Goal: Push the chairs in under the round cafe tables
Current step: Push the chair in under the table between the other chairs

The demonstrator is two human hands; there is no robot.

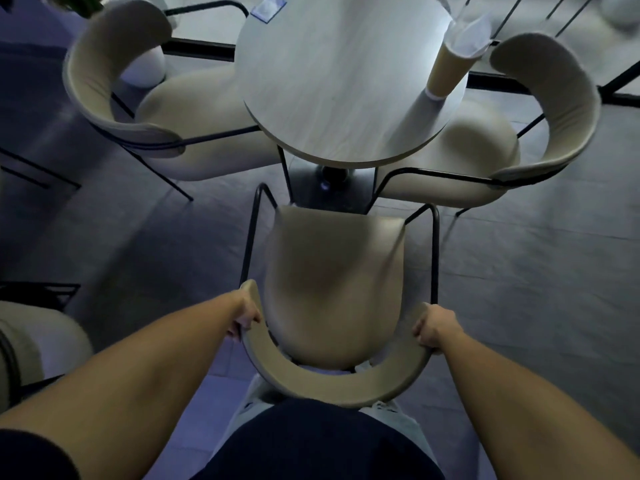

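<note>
head view: chair backrest (341, 382) between both hands' grip

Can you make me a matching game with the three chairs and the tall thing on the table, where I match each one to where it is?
Things:
1. Beige cushioned chair with curved backrest
2. Beige chair on the left
3. Beige chair on the right
4. Tall tan paper-wrapped sign

Places:
A. Standing on the round pale wooden table
B. Held by both hands, seat not yet under the table
C. Left of the table, seat tucked partly under
D. Right of the table, seat tucked partly under

Pairs: 1-B, 2-C, 3-D, 4-A
</note>
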